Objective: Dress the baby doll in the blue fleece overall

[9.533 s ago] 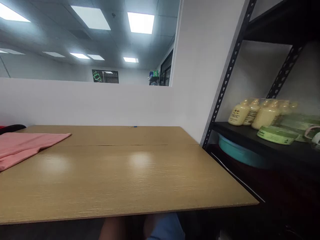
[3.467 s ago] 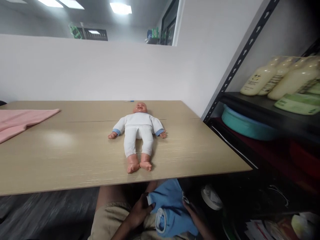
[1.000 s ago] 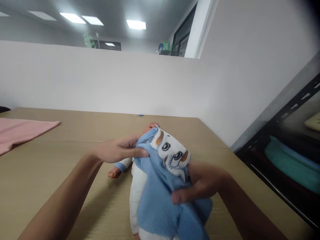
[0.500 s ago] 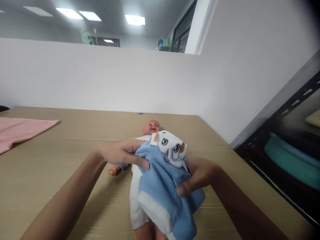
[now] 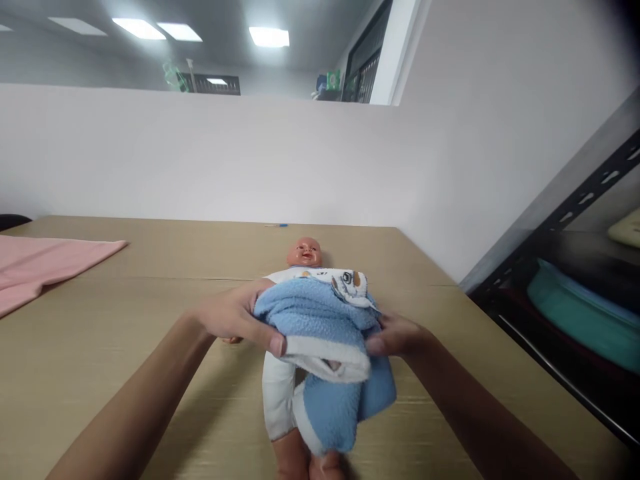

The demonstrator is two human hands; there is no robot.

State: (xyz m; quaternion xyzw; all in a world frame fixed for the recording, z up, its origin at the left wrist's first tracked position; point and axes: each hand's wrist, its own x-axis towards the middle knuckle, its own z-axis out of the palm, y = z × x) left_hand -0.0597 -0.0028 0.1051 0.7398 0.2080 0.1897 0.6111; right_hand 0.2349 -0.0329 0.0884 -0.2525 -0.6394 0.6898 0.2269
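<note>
Stretching toward the near edge of view, the bare lower legs of one doll lie along the middle of the surface, its feet not showing. Over the white-clothed legs and body hangs one blue garment with white trim, gathered between the two hands; whether it rests on the doll I cannot tell. One cuffed tube of it droops at the near side. The fabric looks thick, fluffy and light, so it should handle as soft and floppy, hard to harm and unlikely to slip; the white hem, at both ends, seems the best place to take hold.

The left hand is partly closed on the garment, thumb pressed on the hem's left end, fingers hidden under the cloth. The right hand likewise pinches it at the right end, thumb in front, fingers mostly out of sight.

Farther on, two embroidered eyes show on the garment's white panel, one partly folded away. Beyond is the doll's single head, shiny and probably hard and smooth. To the right, one teal basin sits in the dark rack; to the left lies one pink cloth. At the far edge of the surface is one slim blue-tipped item, before the pale wall.
</note>
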